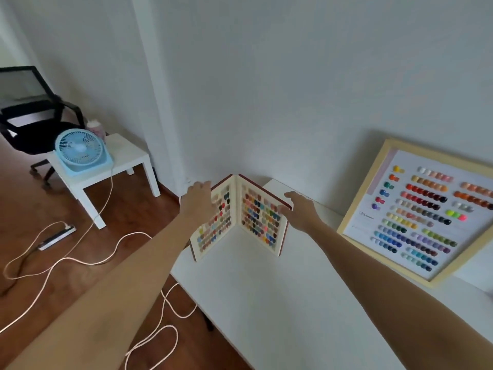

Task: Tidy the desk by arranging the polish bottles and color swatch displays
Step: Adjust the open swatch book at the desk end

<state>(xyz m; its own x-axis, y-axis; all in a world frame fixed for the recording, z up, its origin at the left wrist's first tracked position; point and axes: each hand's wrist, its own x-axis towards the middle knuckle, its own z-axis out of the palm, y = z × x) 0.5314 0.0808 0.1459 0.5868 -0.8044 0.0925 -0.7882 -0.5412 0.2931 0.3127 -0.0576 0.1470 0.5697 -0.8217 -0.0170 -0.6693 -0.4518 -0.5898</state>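
Observation:
A red-covered swatch book (257,214) stands upright and spread open on the far left corner of the white desk (266,303), its pages filled with colored nail tips. My left hand (198,200) grips the top of the left cover. My right hand (297,209) rests against the outer edge of the right cover, fingers apart. A large framed swatch board (424,209) with a pale wooden frame leans against the wall at the right. No polish bottles are in view.
To the left, past the desk edge, a low white side table (125,158) carries a blue fan (80,152) and a small jar. A black office chair (29,121) stands behind it. A power strip (57,237) and cables trail over the wooden floor.

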